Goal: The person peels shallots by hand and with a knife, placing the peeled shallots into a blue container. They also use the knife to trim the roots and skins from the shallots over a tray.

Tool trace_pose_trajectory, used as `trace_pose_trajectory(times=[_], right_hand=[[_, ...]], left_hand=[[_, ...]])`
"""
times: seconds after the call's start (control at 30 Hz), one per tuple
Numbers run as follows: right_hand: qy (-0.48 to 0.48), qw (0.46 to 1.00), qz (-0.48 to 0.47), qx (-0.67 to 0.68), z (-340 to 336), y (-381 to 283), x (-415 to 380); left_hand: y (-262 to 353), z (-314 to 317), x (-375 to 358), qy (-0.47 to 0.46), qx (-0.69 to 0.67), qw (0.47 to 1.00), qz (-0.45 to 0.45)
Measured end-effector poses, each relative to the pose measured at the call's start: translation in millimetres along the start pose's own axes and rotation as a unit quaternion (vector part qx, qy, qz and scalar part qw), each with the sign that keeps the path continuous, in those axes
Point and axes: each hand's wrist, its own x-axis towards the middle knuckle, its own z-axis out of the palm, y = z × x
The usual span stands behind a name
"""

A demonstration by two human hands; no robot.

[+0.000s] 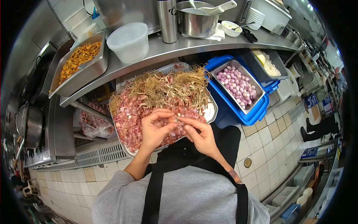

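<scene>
My left hand (157, 129) and my right hand (202, 137) meet over a large metal tray (125, 148). Thumb and fingers of both are pinched together, fingertips almost touching. Whatever lies between them is small and mostly hidden. Beneath my hands, reddish-pink shallot pieces or skins (128, 125) fill the tray. Dry, straw-coloured roots (160, 87) are heaped along its far side. To the right, a rectangular steel pan (245, 109) holds peeled purple-white shallots (236, 84); it rests on a blue bin (257, 118).
A steel counter (197, 43) runs behind the tray. On it stand a pan of orange-yellow chopped food (80, 61), a lidded plastic tub (128, 43), a steel flask (167, 22) and a pot (197, 24). A person's legs (319, 128) show far right.
</scene>
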Motion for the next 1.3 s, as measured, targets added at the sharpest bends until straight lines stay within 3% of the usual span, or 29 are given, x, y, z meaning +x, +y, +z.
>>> trace_pose_trajectory(times=[0.07,0.27,0.4,0.5,0.6,0.73,1.0,1.3], right_hand=[[0.009,1.0,-0.016,-0.009,2.9,5.2,0.4],[-0.002,0.977,0.1,0.188,-5.3,4.3,4.2],[0.124,0.979,0.07,0.147,-8.3,8.3,8.7],[0.127,0.989,0.01,0.07,-11.1,8.9,7.6],[0.079,0.997,-0.008,-0.018,-9.7,4.6,0.7],[0.024,0.987,-0.071,-0.142,-4.5,-5.9,0.0],[-0.02,0.974,-0.136,-0.179,-10.2,-12.9,1.5],[0.036,0.961,-0.165,-0.219,-5.4,-11.3,0.3]], left_hand=[[3.2,1.3,0.7,0.004,0.013,1.0,0.008],[7.9,5.7,2.0,-0.047,0.042,0.997,0.034],[14.2,17.3,1.1,-0.045,-0.028,0.997,-0.05],[11.8,15.6,4.1,-0.011,-0.07,0.996,-0.063],[3.0,8.5,5.6,-0.038,-0.052,0.998,-0.009],[5.5,11.7,4.6,-0.037,-0.033,0.999,-0.003],[12.6,10.9,4.5,-0.047,0.015,0.999,0.011],[9.1,14.7,2.5,-0.03,0.044,0.998,0.016]])
